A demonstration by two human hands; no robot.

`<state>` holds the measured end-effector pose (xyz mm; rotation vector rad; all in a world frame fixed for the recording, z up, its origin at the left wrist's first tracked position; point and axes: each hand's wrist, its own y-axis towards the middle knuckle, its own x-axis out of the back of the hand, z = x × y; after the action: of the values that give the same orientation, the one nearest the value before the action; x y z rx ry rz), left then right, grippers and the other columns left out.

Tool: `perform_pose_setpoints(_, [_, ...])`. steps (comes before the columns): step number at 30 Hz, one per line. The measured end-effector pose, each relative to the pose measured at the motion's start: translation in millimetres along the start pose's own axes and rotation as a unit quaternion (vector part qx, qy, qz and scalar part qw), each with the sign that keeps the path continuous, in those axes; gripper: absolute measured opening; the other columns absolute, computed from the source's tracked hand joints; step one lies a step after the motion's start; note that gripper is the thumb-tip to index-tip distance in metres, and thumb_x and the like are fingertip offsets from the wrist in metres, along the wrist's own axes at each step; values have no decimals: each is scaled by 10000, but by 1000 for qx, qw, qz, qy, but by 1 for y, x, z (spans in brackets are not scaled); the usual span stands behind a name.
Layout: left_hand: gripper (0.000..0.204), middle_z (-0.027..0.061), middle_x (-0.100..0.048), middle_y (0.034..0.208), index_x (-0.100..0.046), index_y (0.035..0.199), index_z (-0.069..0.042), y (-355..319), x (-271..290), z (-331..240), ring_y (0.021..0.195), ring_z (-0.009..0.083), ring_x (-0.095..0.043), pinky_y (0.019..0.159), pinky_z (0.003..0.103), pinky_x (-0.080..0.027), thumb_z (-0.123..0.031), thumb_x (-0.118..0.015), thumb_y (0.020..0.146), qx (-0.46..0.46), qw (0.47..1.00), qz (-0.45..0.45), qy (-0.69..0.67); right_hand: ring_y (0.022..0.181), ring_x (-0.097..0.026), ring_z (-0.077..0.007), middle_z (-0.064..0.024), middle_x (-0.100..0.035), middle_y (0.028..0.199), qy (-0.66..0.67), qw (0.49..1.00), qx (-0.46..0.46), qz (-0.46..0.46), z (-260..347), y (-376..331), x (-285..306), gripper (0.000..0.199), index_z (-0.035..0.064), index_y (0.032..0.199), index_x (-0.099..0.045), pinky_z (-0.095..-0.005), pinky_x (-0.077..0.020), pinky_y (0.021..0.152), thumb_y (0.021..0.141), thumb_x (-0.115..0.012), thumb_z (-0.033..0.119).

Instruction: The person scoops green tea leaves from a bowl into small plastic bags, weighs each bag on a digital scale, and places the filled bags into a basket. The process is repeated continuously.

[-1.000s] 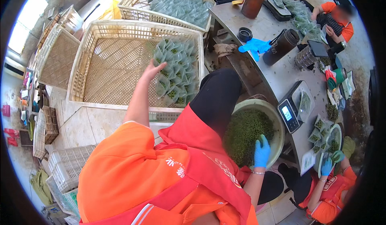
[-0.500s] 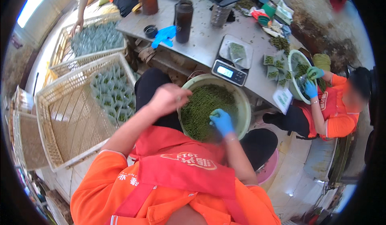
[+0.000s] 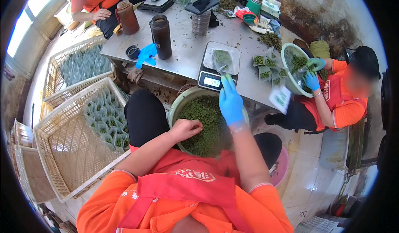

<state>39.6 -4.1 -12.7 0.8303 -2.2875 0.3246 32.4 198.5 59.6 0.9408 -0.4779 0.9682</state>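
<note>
Evidently, filled bag (image 3: 222,58) on scale (image 3: 208,62); gloved right hand (image 3: 231,104) at bag's near end.
Pinch: cannot tell. Left hand (image 3: 185,130) loosely curled above basin (image 3: 176,110), hold unclear; scale probably at table (image 3: 178,66) edge for short reach.

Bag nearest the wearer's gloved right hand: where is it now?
In the head view, above and right of centre, the bag lies on the nearer scale, just beyond the right hand.

Clear drop over bowl (image 3: 178,106) middle; scale (image 3: 204,65) beyond far rim, 2 brown bottles (image 3: 161,37) leftward.
</note>
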Motion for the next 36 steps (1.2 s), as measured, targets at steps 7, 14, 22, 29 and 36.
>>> perform_pose_setpoints(7, [190, 94, -665, 781, -631, 942, -95, 1, 1, 4, 706, 246, -651, 626, 343, -516, -237, -609, 817, -8, 1000, -6, 1, 873, -587, -365, -157, -536, 1165, -68, 997, -31, 7, -13, 39, -30, 291, 51, 1094, -544, -434, -491, 712, 811, -475, 48])
perform_pose_setpoints(14, [163, 62, -673, 764, -627, 943, -41, 8, -1, 6, 663, 127, -651, 608, 264, -514, -171, -600, 848, 64, 987, -9, -148, 663, -592, -230, -115, -617, 867, 144, 983, -94, -63, -19, -6, -29, 272, 103, 1092, -582, -329, -482, 615, 825, -604, 151])
perform_pose_setpoints(22, [172, 57, -675, 772, -620, 972, -27, 6, -1, 6, 671, 103, -646, 614, 248, -512, -155, -587, 863, 34, 994, -6, -107, 672, -597, -366, -151, -614, 698, -84, 988, -120, 55, -29, 45, -36, 321, 169, 1116, -551, -447, -467, 590, 803, -574, 238])
perform_pose_setpoints(29, [189, 50, -663, 873, -590, 1034, -14, 7, 0, 1, 671, 86, -618, 614, 237, -506, -106, -580, 870, 87, 975, 6, -207, 469, -514, -70, -32, -568, 630, 319, 902, -290, 24, -15, -10, -14, 113, 4, 929, -564, -241, -408, 406, 850, -584, 82])
perform_pose_setpoints(36, [323, 96, -576, 1114, -446, 1199, -7, 27, -6, 5, 753, 107, -601, 688, 243, -507, -55, -533, 892, 60, 899, -111, -418, 476, -497, -72, -23, -573, 656, 146, 976, -150, 57, -13, -23, -11, 360, 39, 1186, -528, -248, -421, 455, 852, -600, 150])
